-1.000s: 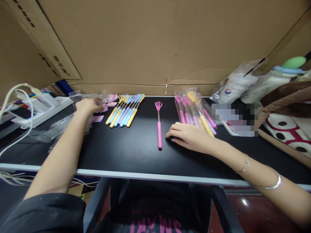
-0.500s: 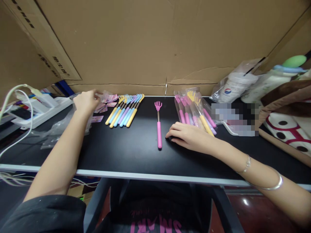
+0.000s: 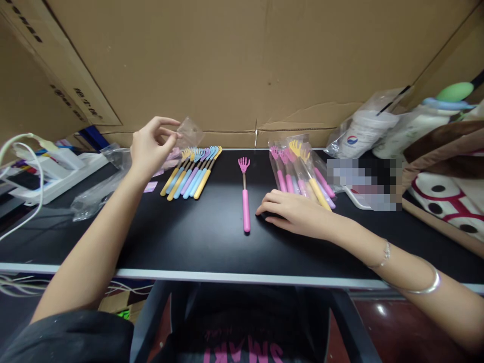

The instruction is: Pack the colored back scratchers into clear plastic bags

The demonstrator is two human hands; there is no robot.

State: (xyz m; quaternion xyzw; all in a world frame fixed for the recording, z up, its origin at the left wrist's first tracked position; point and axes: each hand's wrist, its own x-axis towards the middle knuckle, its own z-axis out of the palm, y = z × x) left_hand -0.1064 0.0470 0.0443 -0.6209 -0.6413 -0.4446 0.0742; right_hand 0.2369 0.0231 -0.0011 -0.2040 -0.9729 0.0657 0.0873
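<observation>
My left hand [image 3: 155, 143] is raised at the back left, thumb and fingers closed on the edge of a clear plastic bag [image 3: 191, 132]. Below and right of it lies a row of unwrapped back scratchers [image 3: 191, 176] with yellow, blue and purple handles. My right hand [image 3: 291, 212] rests on the table, fingers lightly bent and apart, holding nothing visible. Just left of its fingertips a single pink back scratcher [image 3: 246, 206] lies with its claw pointing away. Behind the right hand are several bagged back scratchers [image 3: 298, 169], partly covered by the hand.
Crumpled clear plastic bags [image 3: 96, 194] and small pink cards [image 3: 150, 187] lie on the left, near a white power strip [image 3: 68, 174] with cables. To the right stand a bagged white cup [image 3: 366, 133], a bottle [image 3: 434, 126] and a patterned bag [image 3: 446, 201]. A cardboard wall [image 3: 227, 65] rises behind.
My left hand has risen and moved right from the bag pile, now carrying a clear plastic bag. My right hand and the single pink back scratcher stay in place.
</observation>
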